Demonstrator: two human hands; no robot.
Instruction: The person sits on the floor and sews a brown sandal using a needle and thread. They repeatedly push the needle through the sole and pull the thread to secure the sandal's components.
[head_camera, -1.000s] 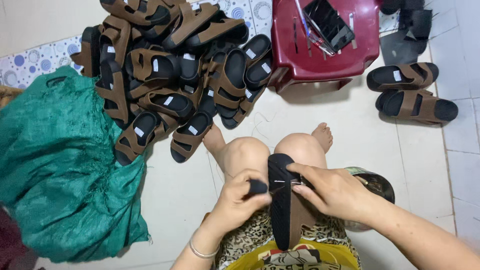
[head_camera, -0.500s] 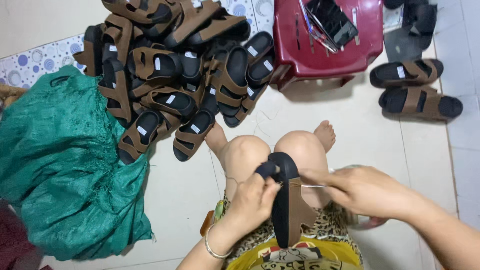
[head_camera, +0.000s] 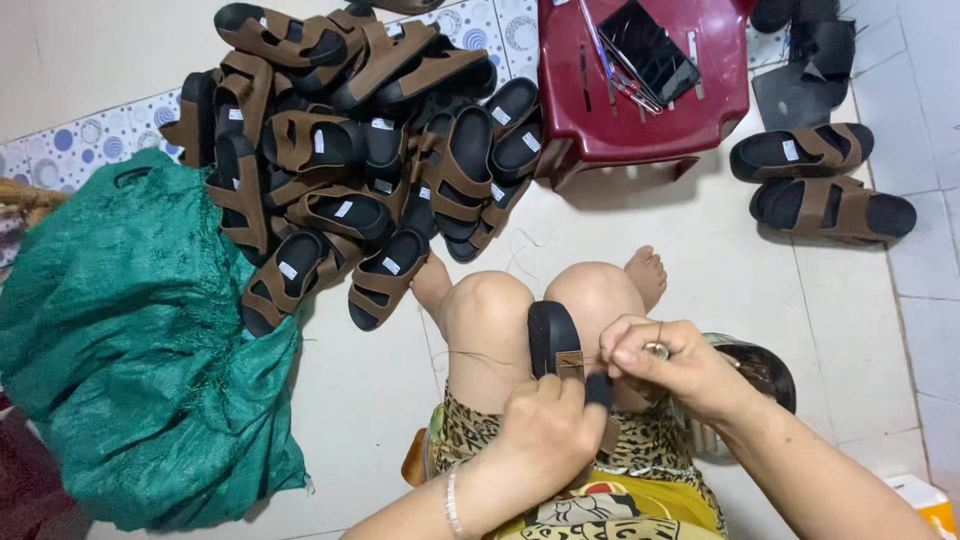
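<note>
- My left hand (head_camera: 545, 430) clamps the black sandal (head_camera: 556, 340) over my knees, at six o'clock of the sandal pile (head_camera: 350, 170).
- My right hand (head_camera: 668, 368) pinches thread taut; stitching the strap, I judge.
- Next calls for steady tension.

Left hand (head_camera: 545, 435) grips black sandal (head_camera: 556, 343) upright between bare knees. Right hand (head_camera: 672, 368) pinches at its brown strap, thin thread running left across the knee. Heap of brown-strapped sandals (head_camera: 350, 160) ahead, green mesh sack (head_camera: 130, 340) at left, maroon plastic stool (head_camera: 640, 80) beyond, finished pair (head_camera: 820, 180) at right.
</note>
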